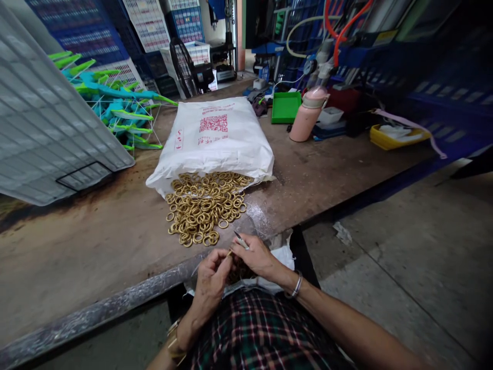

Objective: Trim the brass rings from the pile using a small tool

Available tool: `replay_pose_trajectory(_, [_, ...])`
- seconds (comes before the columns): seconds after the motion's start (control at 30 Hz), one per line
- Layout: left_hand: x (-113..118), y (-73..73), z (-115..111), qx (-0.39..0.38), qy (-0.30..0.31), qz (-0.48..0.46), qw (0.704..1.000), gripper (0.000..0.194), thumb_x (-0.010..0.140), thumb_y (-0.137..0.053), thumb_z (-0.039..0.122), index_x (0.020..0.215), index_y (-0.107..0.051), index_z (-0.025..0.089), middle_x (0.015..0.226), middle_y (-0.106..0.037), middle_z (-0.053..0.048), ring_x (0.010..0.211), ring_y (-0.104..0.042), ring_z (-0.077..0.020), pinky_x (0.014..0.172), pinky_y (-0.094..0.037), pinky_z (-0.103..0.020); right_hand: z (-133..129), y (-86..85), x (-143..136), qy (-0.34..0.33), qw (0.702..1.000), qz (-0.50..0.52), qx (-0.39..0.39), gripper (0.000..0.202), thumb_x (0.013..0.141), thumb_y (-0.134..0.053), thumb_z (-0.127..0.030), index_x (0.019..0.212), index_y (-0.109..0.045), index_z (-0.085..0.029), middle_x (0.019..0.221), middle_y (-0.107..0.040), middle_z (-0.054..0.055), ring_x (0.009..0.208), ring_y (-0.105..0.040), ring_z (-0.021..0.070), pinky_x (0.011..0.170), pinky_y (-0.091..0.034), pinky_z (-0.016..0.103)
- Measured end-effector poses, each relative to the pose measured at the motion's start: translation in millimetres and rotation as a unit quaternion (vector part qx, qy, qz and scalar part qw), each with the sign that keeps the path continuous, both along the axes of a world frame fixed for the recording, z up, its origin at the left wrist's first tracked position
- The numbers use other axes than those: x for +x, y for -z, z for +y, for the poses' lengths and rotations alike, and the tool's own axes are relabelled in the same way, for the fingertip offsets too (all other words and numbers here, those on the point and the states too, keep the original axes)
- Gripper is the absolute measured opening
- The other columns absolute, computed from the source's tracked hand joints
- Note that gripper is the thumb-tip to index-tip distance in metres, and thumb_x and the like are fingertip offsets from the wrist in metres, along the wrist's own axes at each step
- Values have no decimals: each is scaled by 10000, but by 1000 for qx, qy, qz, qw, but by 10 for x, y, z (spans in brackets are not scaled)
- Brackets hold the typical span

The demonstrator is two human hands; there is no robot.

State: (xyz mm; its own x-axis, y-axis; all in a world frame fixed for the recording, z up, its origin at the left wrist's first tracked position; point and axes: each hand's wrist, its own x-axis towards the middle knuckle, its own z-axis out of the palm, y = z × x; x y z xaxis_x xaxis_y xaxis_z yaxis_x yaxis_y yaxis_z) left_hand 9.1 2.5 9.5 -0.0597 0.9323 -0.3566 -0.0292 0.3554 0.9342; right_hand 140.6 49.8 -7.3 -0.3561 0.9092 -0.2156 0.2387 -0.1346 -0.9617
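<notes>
Fingers (pixel 225 267) of the left hand (pixel 210 280) pinch a small brass ring (pixel 230 253), apparently edge-on, at the person's front. The right hand (pixel 259 257) meets them there, its fingers closed around a small blade (pixel 242 240), pale-handled and dark-tipped, tip pointing out toward the worktop. Whether the right fingertips also touch the ring: cannot tell.

Handling note, my judgement: grip the ring by its rim, steady it against both hands, turn it with the thumb, and bring the edge in by small wrist movements, always clear of the left thumb.

Below the hands, a white bag (pixel 285 255) lies open at the lap; its dark contents are too shaded to identify. Beyond, on the worktop (pixel 115 246), a heap of rings (pixel 204 210) spills from the mouth of a printed white sack (pixel 215 144). Farther out: green tray (pixel 286 109), pink bottle (pixel 304 123) beside it.
</notes>
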Motion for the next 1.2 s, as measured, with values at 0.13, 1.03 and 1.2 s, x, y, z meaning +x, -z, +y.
replay_pose_trajectory(0.13, [-31, 20, -22, -39, 29, -56, 997, 365, 719, -628, 513, 680, -582, 153, 542, -532, 29, 410, -344, -55, 405, -265, -187, -7, -3, -8, -8, 998, -48, 35, 196, 777, -474, -255, 599, -435, -184, 526, -371, -72, 520, -333, 80, 497, -268, 204])
replay_pose_trajectory(1.03, [-108, 174, -56, -5, 1, -108, 994, 346, 750, -605, 513, 706, -522, 180, 579, -512, 42, 461, -397, -71, 433, -315, -189, -116, -7, -33, -154, 896, -356, 215, 188, 794, -433, -151, 908, -581, -174, 794, -672, 43, 679, -570, 158, 586, -257, 260])
replay_pose_trajectory(1.2, [-106, 158, -66, -4, -4, -93, 996, 360, 741, -604, 528, 688, -518, 182, 575, -519, 37, 458, -406, -76, 434, -324, -195, -135, -5, -40, -159, 885, -382, 214, 214, 789, -433, -157, 947, -575, -179, 815, -679, 47, 696, -581, 166, 589, -259, 266])
